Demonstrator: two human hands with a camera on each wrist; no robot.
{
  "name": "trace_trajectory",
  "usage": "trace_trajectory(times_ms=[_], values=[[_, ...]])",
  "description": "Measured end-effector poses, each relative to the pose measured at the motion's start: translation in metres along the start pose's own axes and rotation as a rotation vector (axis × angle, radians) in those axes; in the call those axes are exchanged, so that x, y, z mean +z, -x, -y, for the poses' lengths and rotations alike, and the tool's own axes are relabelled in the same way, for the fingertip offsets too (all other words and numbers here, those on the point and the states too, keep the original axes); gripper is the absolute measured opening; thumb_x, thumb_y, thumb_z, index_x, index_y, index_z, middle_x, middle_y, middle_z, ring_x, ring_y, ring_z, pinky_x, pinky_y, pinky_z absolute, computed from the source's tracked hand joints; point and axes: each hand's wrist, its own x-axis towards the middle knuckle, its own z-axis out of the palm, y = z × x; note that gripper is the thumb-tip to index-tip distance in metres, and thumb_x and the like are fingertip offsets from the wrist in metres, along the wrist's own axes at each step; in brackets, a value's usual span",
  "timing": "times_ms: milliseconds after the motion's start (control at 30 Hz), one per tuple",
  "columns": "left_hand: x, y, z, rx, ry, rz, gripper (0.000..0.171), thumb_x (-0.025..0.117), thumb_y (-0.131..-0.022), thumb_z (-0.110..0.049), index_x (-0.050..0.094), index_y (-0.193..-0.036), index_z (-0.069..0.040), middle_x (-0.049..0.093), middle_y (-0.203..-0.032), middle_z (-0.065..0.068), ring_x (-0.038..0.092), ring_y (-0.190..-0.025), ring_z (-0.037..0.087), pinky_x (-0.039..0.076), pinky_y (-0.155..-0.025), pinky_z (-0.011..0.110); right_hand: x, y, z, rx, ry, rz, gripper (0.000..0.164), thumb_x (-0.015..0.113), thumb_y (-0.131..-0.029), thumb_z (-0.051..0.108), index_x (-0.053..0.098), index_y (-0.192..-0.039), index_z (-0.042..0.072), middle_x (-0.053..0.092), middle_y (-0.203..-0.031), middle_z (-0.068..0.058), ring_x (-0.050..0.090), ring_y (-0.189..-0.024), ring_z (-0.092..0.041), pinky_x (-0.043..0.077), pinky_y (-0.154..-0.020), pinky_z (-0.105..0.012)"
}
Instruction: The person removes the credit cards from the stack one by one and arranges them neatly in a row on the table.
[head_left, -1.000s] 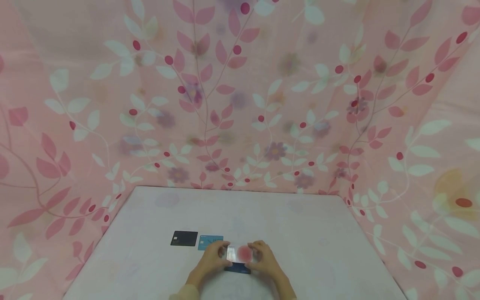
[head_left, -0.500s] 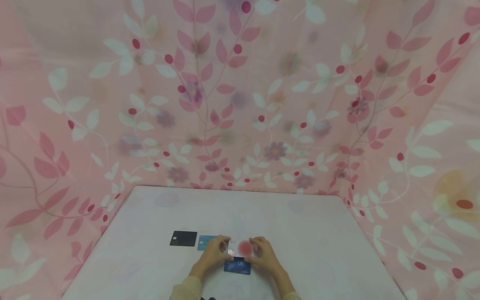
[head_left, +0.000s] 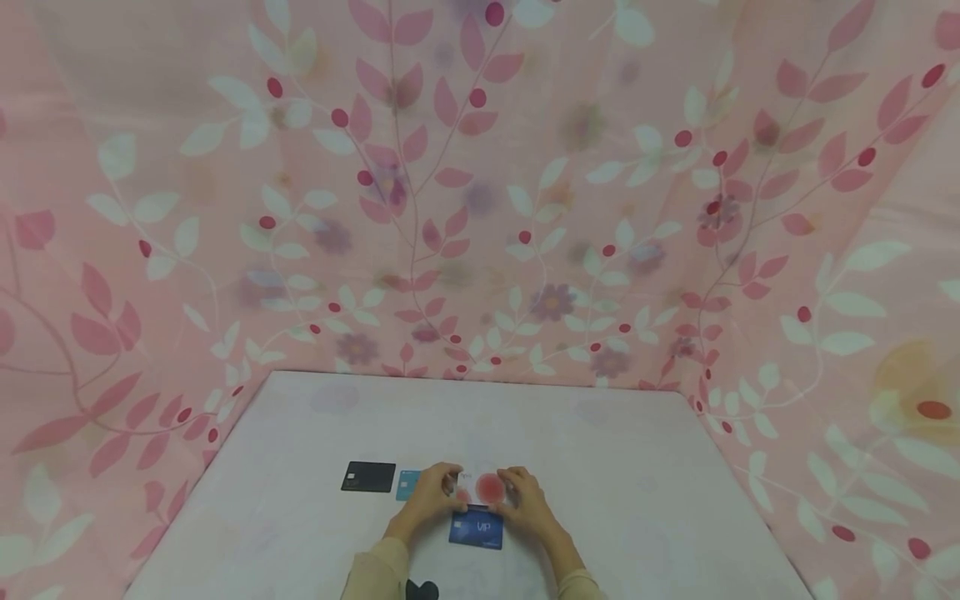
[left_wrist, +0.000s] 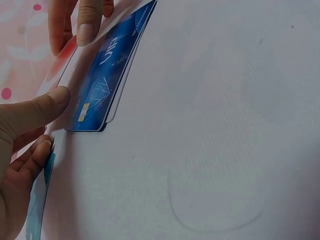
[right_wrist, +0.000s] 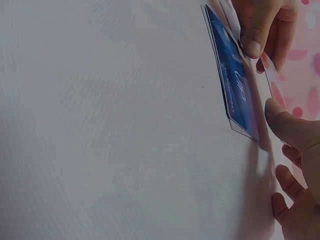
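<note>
A white card with red circles (head_left: pixel 480 488) is held between both hands above the table. My left hand (head_left: pixel 431 498) pinches its left end between thumb and fingers; my right hand (head_left: pixel 529 503) pinches the right end. Just nearer to me, a blue VIP card (head_left: pixel 477 530) lies on the table. In the left wrist view a pale edge shows beneath this blue VIP card (left_wrist: pixel 102 85), as if it rests on something thin. The right wrist view shows the held card (right_wrist: pixel 275 85) tilted, its lower edge close to the blue one.
A black card (head_left: pixel 368 477) lies on the white table (head_left: pixel 637 492) at the left. Beside it, a light blue card (head_left: pixel 407 482) is partly hidden by my left hand. A dark rounded object (head_left: pixel 422 590) shows at the bottom edge. Floral pink cloth (head_left: pixel 480 250) surrounds the table.
Both hands have moved slightly away from me with the white card, whose glare has faded. More of the blue VIP card is uncovered. The dark object has come into view at the bottom.
</note>
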Motion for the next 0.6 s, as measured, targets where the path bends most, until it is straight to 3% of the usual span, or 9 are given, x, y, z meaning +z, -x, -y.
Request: trace_trajectory(times_ms=[600], values=[[0.001, -0.0006, 0.0027, -0.008, -0.004, 0.012, 0.057, 0.084, -0.059, -0.003, 0.06, -0.109, 0.011, 0.059, -0.087, 0.009, 0.049, -0.071, 0.012, 0.045, -0.062, 0.022, 0.0015, -0.0009, 0.0009, 0.045, 0.041, 0.028, 0.055, 0.074, -0.078, 0.03, 0.057, -0.123, 0.003, 0.054, -0.118, -0.014, 0.05, -0.097, -0.026, 0.038, -0.084, -0.048]])
